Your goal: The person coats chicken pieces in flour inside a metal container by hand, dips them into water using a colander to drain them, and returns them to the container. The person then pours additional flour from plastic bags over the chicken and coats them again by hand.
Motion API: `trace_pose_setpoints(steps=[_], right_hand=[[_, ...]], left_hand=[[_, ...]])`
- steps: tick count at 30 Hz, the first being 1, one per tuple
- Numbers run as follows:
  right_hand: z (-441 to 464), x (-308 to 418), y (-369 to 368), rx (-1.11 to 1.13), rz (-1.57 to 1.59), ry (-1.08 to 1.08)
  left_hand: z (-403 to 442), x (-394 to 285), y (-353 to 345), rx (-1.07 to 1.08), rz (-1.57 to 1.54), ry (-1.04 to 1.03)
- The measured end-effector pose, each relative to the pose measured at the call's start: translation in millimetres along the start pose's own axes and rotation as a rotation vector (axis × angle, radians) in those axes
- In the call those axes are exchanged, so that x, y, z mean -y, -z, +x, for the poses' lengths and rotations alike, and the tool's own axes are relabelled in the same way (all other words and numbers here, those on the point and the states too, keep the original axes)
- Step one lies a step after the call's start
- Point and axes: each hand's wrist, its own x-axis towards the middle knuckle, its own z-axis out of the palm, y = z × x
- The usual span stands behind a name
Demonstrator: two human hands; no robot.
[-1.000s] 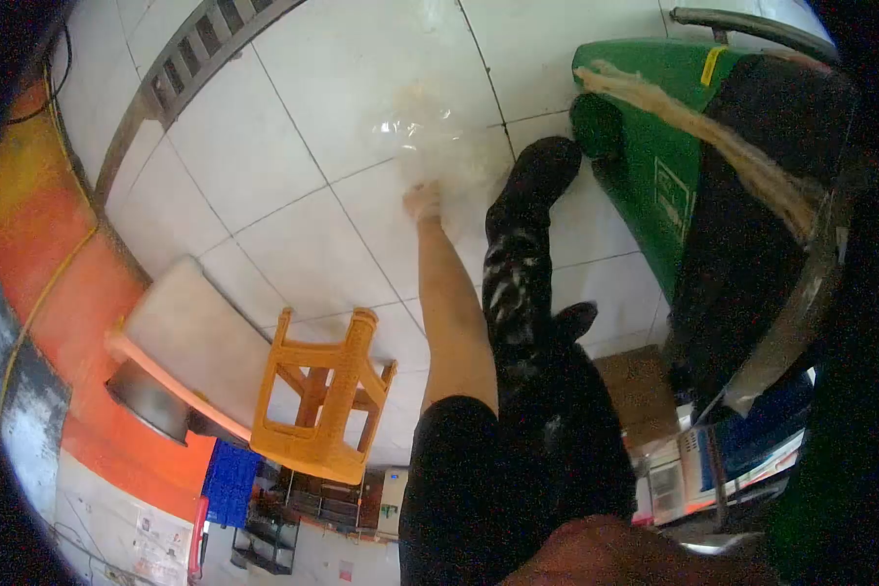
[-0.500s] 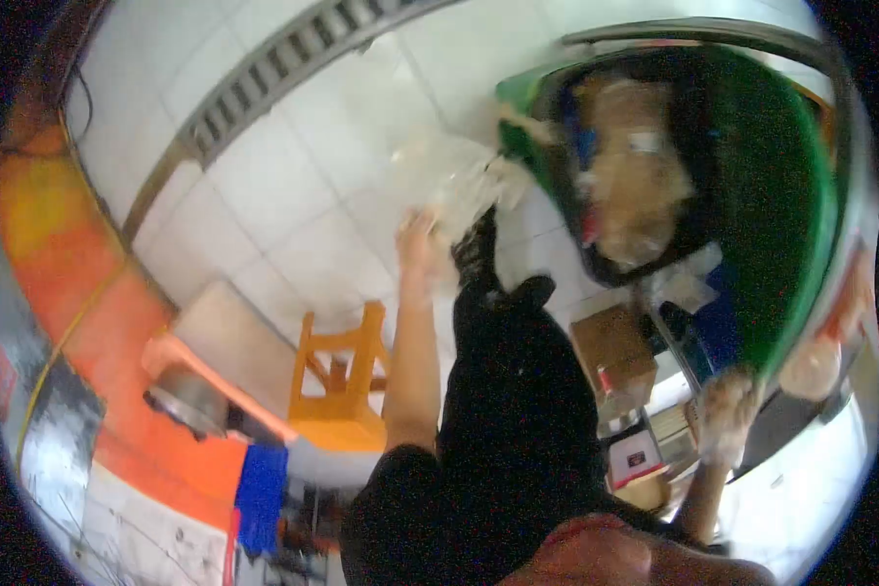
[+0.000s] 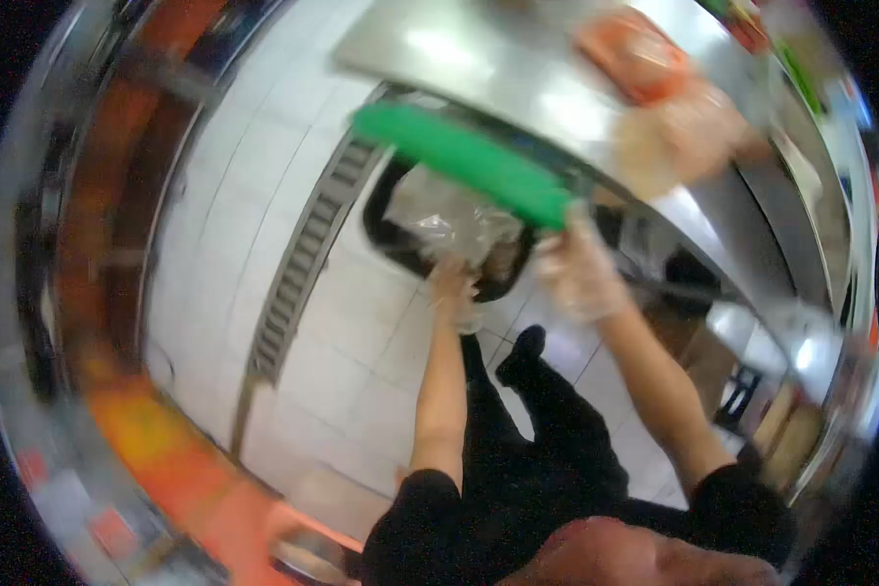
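Observation:
My right hand (image 3: 581,272), in a clear plastic glove, grips the near right end of a green bin lid (image 3: 464,161), which is tilted up. Under the lid is a bin (image 3: 381,230) with a black liner, holding clear plastic and something brownish. My left hand (image 3: 453,285), also in a clear glove, reaches over the bin's near rim. Its fingers are closed on the near edge of a clear plastic bag (image 3: 449,217) inside the opening. Blur hides the exact fingertips.
A steel counter (image 3: 518,68) extends above the bin, with an orange tray (image 3: 635,54) and a bagged pale item (image 3: 689,132) on it. A slotted drain cover (image 3: 308,244) crosses the white tiled floor. A cardboard box (image 3: 689,342) stands at right, below the counter.
The view has turned, putting the bin ahead. My left hand has moved the plastic bag from above the floor into the bin. My right hand has come forward, and the lid now appears nearly edge-on.

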Motion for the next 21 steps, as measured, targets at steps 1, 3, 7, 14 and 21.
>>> trace_pose_setpoints(steps=[1,3,7,14,21], right_hand=[[-11.2,-6.1,-12.4,-0.132,-0.103,-0.06],[3.8,-56.4,27.4,-0.084,-0.214,-0.104],[-16.8,-132.8,77.9,0.146,0.007,-0.238],[27.6,-195.0,377.6,-0.327,-1.062,0.441],[168.0,-63.4,558.2,-1.769,-0.853,0.434]], left_hand=[[-2.8,8.6,-9.1,-0.01,-0.163,0.114],[-19.8,15.6,-14.0,-0.051,-0.332,0.285],[-123.2,30.8,61.1,-0.225,-0.095,0.303],[-166.6,-30.3,105.8,-0.069,0.596,0.444],[-89.6,-33.6,23.4,0.555,0.957,0.42]])
